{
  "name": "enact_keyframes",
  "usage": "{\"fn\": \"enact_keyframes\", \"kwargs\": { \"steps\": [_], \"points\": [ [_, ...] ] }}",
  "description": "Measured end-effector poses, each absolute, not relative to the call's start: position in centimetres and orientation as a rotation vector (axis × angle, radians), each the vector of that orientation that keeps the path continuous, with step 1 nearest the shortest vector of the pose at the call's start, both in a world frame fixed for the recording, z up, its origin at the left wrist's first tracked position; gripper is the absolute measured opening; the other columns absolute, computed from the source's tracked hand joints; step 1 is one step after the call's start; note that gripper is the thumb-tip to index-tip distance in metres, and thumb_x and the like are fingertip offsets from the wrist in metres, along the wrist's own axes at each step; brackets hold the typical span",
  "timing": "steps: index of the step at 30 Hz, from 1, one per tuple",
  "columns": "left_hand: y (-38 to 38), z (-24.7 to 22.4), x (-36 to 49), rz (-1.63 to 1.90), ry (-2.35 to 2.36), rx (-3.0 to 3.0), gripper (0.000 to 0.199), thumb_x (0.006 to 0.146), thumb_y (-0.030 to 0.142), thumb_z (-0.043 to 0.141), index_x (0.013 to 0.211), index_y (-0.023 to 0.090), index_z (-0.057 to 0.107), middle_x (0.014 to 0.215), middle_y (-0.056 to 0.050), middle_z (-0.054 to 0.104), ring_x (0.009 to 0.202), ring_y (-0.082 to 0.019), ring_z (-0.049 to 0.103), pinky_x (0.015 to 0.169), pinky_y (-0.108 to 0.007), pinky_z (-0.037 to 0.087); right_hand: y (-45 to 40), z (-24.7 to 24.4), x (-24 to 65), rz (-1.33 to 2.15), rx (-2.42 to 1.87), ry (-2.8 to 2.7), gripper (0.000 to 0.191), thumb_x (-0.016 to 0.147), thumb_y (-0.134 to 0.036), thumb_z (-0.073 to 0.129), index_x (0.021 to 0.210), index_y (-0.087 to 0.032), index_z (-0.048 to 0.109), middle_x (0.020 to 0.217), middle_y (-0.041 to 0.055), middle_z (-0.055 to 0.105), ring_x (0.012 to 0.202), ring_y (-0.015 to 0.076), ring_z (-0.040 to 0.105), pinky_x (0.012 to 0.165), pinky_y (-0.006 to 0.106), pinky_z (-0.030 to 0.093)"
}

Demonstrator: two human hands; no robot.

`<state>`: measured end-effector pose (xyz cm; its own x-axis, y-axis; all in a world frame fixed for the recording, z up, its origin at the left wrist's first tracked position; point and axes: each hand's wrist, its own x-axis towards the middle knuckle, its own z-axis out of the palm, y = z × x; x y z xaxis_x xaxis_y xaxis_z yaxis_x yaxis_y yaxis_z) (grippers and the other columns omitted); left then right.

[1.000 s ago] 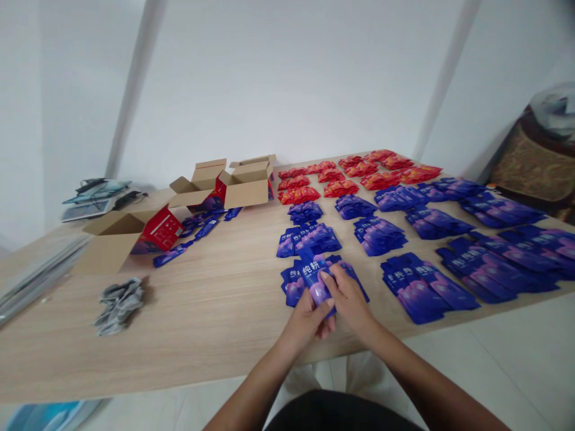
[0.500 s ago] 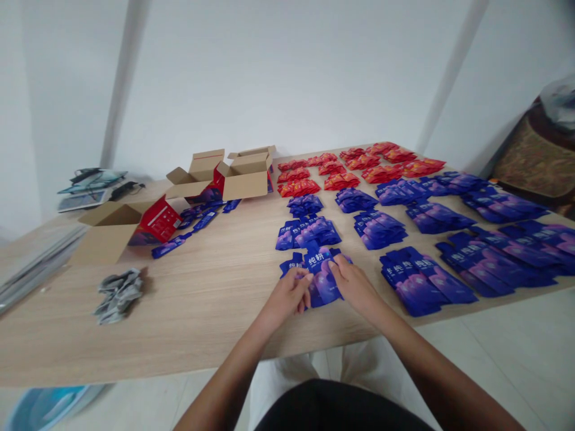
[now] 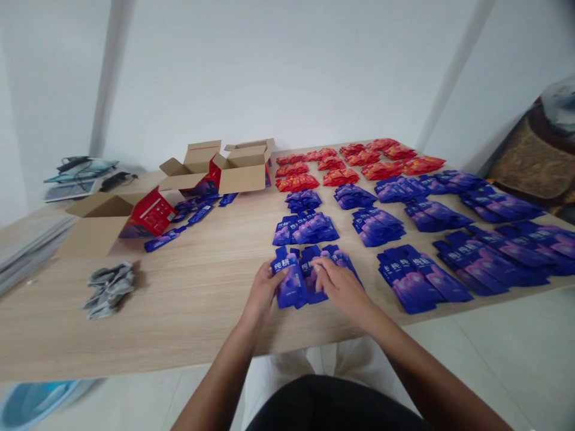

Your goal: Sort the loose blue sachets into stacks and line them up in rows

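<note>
A blue and purple pouch (image 3: 291, 284) with white lettering lies at the left end of a small overlapping row near the table's front edge. My left hand (image 3: 263, 289) grips its left side, thumb on the face and fingers beneath. Over the neighbouring blue pouches (image 3: 309, 263) lies my right hand (image 3: 339, 286), its fingers slightly bent and apart, the tips touching or just above the pouch faces. Part of that row is hidden under the right hand.
Further piles of blue pouches (image 3: 422, 278) spread to the right, with red pouches (image 3: 341, 176) behind. Open cartons (image 3: 242, 173) stand at the back left, loose blue pouches (image 3: 200, 214) beside them. A crumpled grey cloth (image 3: 109, 289) lies on the left of the wooden table (image 3: 188, 323).
My left hand has moved left and now holds the leftmost pouch by its side. My right hand has let go of a pouch's right edge and shifted left over the row.
</note>
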<state>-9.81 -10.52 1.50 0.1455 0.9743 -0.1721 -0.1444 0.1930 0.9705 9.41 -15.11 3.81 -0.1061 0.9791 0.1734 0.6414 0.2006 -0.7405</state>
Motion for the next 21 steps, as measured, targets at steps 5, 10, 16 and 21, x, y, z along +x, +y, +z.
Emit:
{"fn": "enact_keyframes", "kwargs": {
  "steps": [5,10,16,21],
  "points": [
    [-9.1,-0.9,-14.9,1.042,1.489,1.344,0.05,0.071,0.037,0.065,0.113,0.014,0.051,0.104,-0.009,0.062,0.094,-0.022,0.06,0.084,-0.036,0.048,-15.1,1.4,14.7,0.154,-1.775,-1.783,0.028,0.09,-0.025,0.037,0.108,-0.017,0.058,0.105,0.0128,0.064,0.104,0.0266,0.057,0.094,0.042,0.041],
    [-9.6,-2.0,-14.6,1.009,1.713,2.007,0.048,0.081,0.031,0.056,0.124,0.012,0.046,0.124,-0.016,0.051,0.121,-0.029,0.045,0.102,-0.048,0.036,-14.7,-1.3,15.7,0.132,-1.897,-1.853,0.039,0.089,-0.026,0.039,0.123,-0.009,0.049,0.118,0.0191,0.059,0.112,0.0299,0.053,0.097,0.045,0.041],
    [-12.4,0.3,-9.9,0.711,1.423,2.528,0.054,0.085,0.008,0.035,0.137,0.02,0.036,0.143,-0.009,0.041,0.136,-0.024,0.027,0.111,-0.051,0.021,-13.7,-2.8,15.2,0.2,-1.954,-1.709,0.047,0.088,-0.023,0.04,0.133,-0.009,0.037,0.121,0.02,0.057,0.107,0.0276,0.059,0.09,0.041,0.047],
    [-13.6,1.9,-7.3,0.48,1.19,2.597,0.072,0.073,-0.001,0.036,0.138,0.03,0.037,0.147,-0.001,0.037,0.138,-0.023,0.024,0.112,-0.056,0.009,-13.1,-3.7,15.9,0.247,-1.906,-1.667,0.047,0.084,-0.017,0.04,0.131,-0.012,0.038,0.112,0.0156,0.061,0.102,0.0251,0.061,0.089,0.04,0.048]
  ]
}}
